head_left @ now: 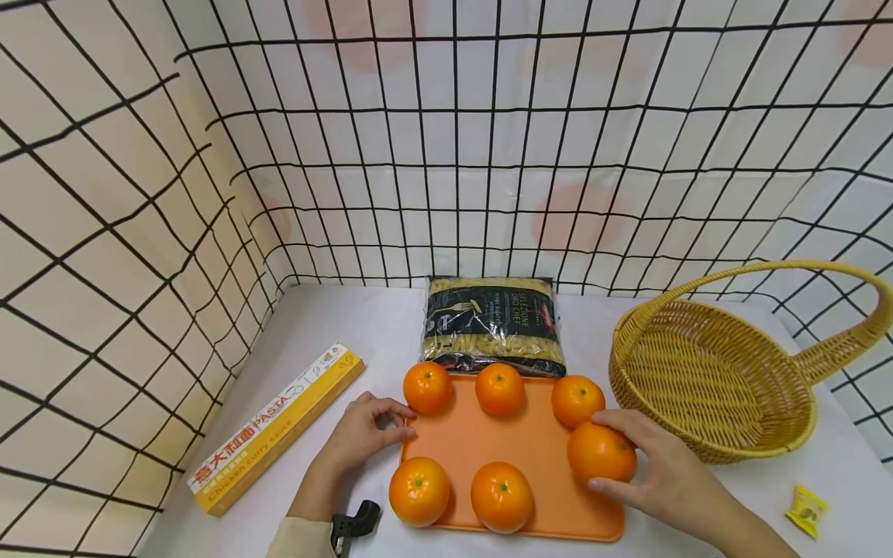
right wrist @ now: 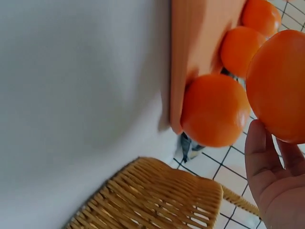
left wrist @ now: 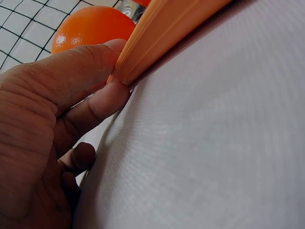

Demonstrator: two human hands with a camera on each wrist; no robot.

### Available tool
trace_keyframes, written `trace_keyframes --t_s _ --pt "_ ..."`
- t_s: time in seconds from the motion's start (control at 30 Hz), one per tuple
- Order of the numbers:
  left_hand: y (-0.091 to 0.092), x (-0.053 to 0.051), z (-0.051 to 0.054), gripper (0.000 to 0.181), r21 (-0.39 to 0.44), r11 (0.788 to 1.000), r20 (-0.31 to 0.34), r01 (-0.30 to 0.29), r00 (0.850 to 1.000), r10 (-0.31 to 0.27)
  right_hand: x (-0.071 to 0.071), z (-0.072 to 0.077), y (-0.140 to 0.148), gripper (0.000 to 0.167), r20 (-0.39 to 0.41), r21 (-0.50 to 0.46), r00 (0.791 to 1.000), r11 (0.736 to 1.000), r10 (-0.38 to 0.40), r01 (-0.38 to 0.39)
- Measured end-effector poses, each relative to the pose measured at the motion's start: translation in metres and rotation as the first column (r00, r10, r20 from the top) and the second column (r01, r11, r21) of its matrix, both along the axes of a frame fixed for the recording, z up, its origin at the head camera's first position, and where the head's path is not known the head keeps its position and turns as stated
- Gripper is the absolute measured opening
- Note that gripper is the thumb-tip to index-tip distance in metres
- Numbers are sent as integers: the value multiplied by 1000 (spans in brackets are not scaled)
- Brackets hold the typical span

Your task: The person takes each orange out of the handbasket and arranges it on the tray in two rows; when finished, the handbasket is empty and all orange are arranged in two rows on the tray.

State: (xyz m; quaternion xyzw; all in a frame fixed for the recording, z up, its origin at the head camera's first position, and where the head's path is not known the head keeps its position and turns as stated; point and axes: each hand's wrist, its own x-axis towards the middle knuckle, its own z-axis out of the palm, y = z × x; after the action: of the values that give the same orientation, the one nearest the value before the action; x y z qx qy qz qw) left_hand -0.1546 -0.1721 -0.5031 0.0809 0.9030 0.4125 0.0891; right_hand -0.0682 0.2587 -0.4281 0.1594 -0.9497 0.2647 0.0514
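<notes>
My left hand (head_left: 366,430) pinches the left rim of a flat orange tray (head_left: 512,434); in the left wrist view the tray edge (left wrist: 143,50) lies between thumb and finger. Toward the tray's right side, my right hand (head_left: 659,473) holds an orange (head_left: 601,452) between thumb and fingers. The right wrist view shows this held orange (right wrist: 281,86) apart from the tray surface. Three oranges line the tray's far edge, the rightmost orange (head_left: 577,401) just behind the held one. Along the near edge sit a left orange (head_left: 419,491) and a middle orange (head_left: 501,497).
Behind the tray lies a pasta bag (head_left: 491,322). A long yellow and white pasta box (head_left: 275,430) lies at left. On the right stands a wicker basket (head_left: 711,380) with a tall handle, and nearby a small yellow packet (head_left: 807,511). Black wire grid (head_left: 456,155) surrounds the table.
</notes>
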Motion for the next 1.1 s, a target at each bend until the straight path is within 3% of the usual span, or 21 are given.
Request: trace_keyframes --t_s 0.23,0.53,0.93,1.1 --pt "0 0 0 18 -4 1000 4 0 1000 0 4 -9 -5 69 108 48 994 999 18 -23" --pt "-1 0 0 18 -10 1000 3 1 1000 -1 4 -15 -8 85 319 74 946 994 48 -75" --pt "0 -1 -1 19 -11 1000 14 -4 1000 4 8 -20 -7 88 368 69 927 992 74 -106" --pt "0 -1 -2 19 -18 1000 7 -2 1000 2 7 -19 -5 82 460 62 884 990 86 -128"
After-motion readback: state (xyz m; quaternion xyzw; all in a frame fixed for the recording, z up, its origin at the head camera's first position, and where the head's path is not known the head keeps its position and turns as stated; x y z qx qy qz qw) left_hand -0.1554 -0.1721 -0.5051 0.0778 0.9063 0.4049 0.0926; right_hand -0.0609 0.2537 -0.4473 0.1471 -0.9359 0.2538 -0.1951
